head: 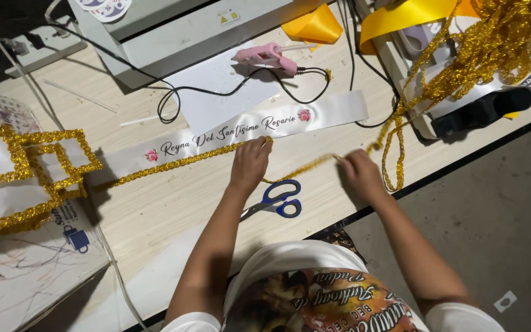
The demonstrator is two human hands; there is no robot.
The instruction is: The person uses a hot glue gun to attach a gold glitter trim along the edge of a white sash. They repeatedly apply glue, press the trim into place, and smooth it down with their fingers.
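Left grip (250, 163) flat on gold trim (173, 163), right grip (359, 172) seemingly pinching it.

White satin sash (228, 132) with black script and pink roses, glittery gold braid trim (179, 163) along its near edge; blue-handled steel scissors (278, 200); pink plastic glue gun (268, 56), far; yellow satin ribbon (314, 26), far right
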